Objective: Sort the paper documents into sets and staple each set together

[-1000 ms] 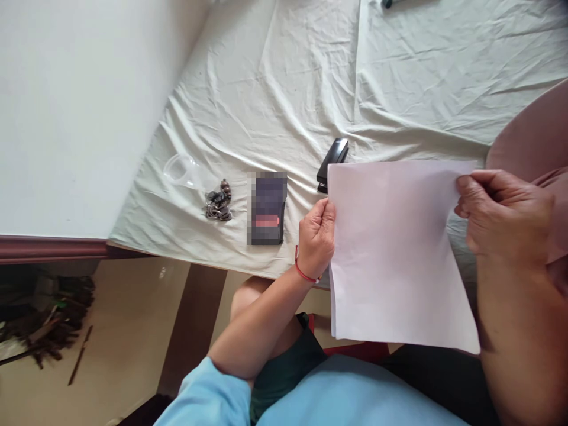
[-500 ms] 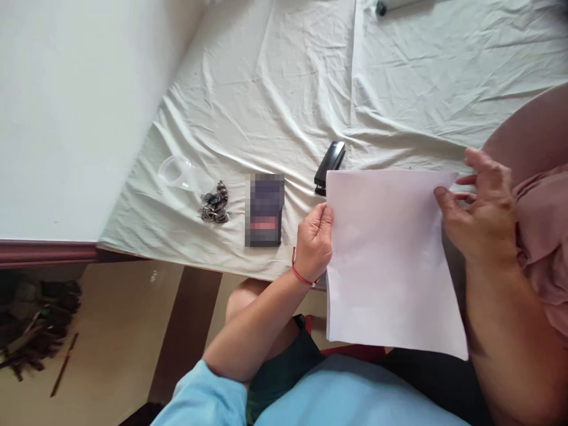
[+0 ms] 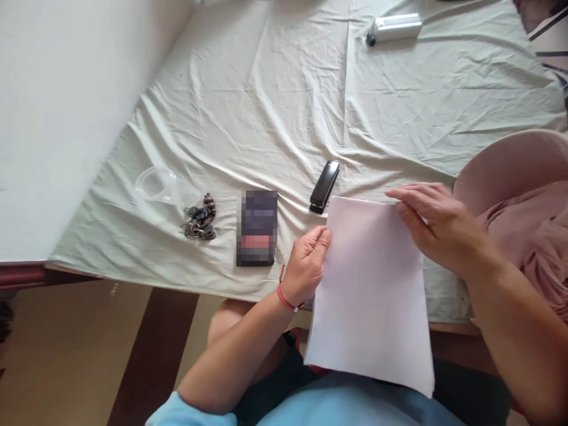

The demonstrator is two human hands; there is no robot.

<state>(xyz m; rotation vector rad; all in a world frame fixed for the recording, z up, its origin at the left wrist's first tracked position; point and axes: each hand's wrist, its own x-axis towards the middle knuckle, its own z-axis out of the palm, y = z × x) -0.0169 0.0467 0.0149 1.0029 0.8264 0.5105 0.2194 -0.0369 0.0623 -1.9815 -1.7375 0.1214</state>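
A thin sheaf of white paper sheets [image 3: 370, 290] is held upright over my lap, its upper part in front of the table edge. My left hand [image 3: 306, 263], with a red string on its wrist, pinches the paper's left edge between thumb and fingers. At the top right corner is my right hand [image 3: 432, 222]. Its fingers are stretched out straight, and the thumb rests against the paper's edge. Just beyond the paper's top left corner lies a black stapler [image 3: 325, 186] on the cloth.
A pale cloth [image 3: 288, 124] covers the table. Left of my hands lie a phone-like dark item [image 3: 257, 228], blurred out, a bunch of keys [image 3: 200, 222] and a clear plastic container [image 3: 155, 184]. Farther off is a silvery box [image 3: 397, 26]. A pink chair [image 3: 510, 165] stands at the right.
My right hand has moved left along with the paper's right side and its fingers have straightened. The paper now looks narrower and slightly turned. The view has shifted, showing more of the far table.
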